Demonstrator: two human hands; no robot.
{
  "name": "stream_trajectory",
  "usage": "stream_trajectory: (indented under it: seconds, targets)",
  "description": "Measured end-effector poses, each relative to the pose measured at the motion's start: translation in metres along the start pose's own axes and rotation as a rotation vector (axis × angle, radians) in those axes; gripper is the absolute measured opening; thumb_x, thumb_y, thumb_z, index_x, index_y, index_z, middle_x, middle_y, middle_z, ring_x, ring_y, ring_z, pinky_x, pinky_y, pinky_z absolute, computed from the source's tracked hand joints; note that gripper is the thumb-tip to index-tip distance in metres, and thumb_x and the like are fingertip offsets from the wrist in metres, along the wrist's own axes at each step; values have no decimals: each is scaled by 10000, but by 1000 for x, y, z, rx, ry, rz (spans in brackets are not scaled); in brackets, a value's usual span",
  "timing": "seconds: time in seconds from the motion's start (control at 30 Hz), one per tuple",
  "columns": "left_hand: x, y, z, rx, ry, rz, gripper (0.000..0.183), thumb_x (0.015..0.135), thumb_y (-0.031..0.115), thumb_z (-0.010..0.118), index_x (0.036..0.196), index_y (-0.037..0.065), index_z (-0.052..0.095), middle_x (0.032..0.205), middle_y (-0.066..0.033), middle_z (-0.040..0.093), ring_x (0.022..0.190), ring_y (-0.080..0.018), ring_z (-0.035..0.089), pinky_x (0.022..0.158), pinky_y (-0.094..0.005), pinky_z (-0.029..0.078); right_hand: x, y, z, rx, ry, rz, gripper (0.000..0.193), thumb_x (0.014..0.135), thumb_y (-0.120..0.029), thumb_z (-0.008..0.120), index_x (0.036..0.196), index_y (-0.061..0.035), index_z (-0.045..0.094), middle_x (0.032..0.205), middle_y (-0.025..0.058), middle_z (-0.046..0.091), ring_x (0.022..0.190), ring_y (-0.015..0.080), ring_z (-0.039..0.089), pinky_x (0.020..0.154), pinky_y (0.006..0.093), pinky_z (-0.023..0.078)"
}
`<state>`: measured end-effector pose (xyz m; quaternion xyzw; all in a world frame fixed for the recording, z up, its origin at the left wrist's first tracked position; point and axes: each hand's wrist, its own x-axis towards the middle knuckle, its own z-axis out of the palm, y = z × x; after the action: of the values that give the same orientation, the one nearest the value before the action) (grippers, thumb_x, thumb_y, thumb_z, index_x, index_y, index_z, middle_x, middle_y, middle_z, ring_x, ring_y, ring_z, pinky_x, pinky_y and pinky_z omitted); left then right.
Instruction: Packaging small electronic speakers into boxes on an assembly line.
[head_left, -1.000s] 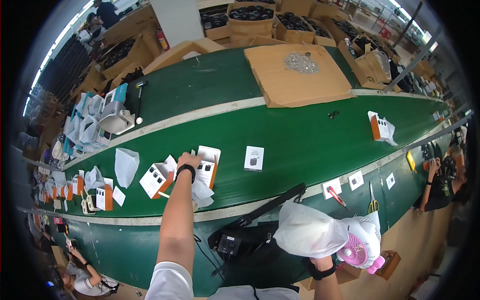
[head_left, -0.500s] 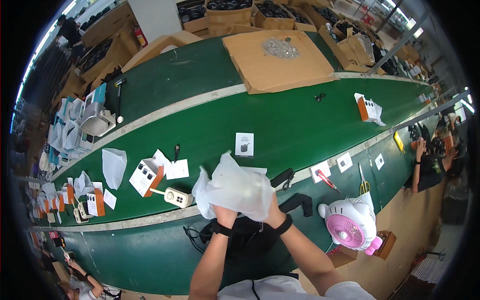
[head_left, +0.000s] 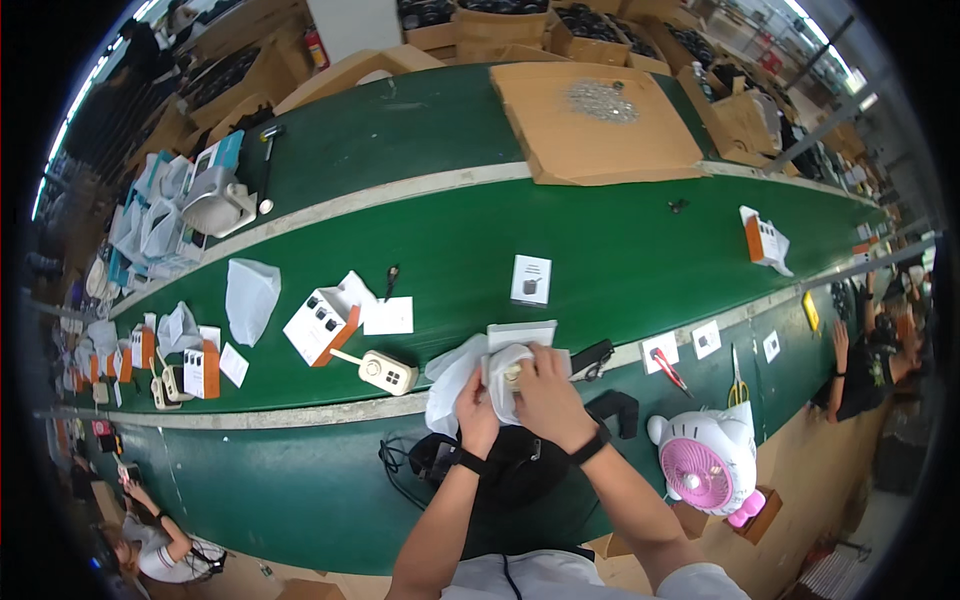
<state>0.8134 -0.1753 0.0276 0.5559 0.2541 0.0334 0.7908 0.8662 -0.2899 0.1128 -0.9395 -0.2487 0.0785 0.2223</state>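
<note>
The green belt [head_left: 430, 240] runs left to right, its ends hard to make out toward the dark rim. On the far side, a cardboard sheet [head_left: 590, 150] carries clear bits [head_left: 600, 100] too small to identify. Near centre, an open white box [head_left: 522, 335] sits between the hands, its contents mostly covered. The right hand [head_left: 550, 398] reaches over the opening; whether its fingers grasp anything, I cannot tell. The left hand [head_left: 478, 415] grips the box's left side, partly hiding a translucent bag [head_left: 452, 392].
</note>
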Motion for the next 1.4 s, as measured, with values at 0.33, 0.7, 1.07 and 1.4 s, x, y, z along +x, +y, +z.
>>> stream_trajectory:
  seconds: [0.33, 0.7, 1.07, 1.4]
  targets:
    - [4, 60, 21, 427, -83, 94, 261, 861, 110, 584, 1099, 3, 601, 1000, -164, 662, 909, -260, 652, 706, -338, 525, -25, 40, 37, -291, 204, -24, 341, 684, -79, 607, 1021, -41, 580, 1015, 103, 547, 941, 291, 507, 800, 399, 398]
    - [-4, 163, -176, 497, 340, 228, 58, 872, 22, 589, 887, -6, 638, 767, -10, 634, 647, -50, 526, 570, -204, 421, 82, 71, -25, -280, 554, 267, 425, 765, -109, 677, 1134, 38, 526, 1131, 229, 546, 1092, 370, 483, 953, 440, 381]
    - [-21, 139, -141, 1067, 37, -31, 98, 778, 61, 654, 796, -35, 653, 713, -186, 647, 626, -231, 646, 589, -318, 483, 97, -126, 123, -21, -141, 112, 650, 689, -218, 760, 1216, -29, 429, 1049, 154, 583, 946, 339, 597, 710, 433, 524]
    - [16, 130, -55, 1094, -569, 403, 489, 751, 35, 617, 1229, 38, 514, 1351, -213, 429, 898, -365, 614, 756, -418, 510, -17, -41, -48, 1403, 533, 622, 415, 762, 18, 691, 1137, 18, 513, 1031, 94, 635, 897, 162, 636, 810, 297, 524]
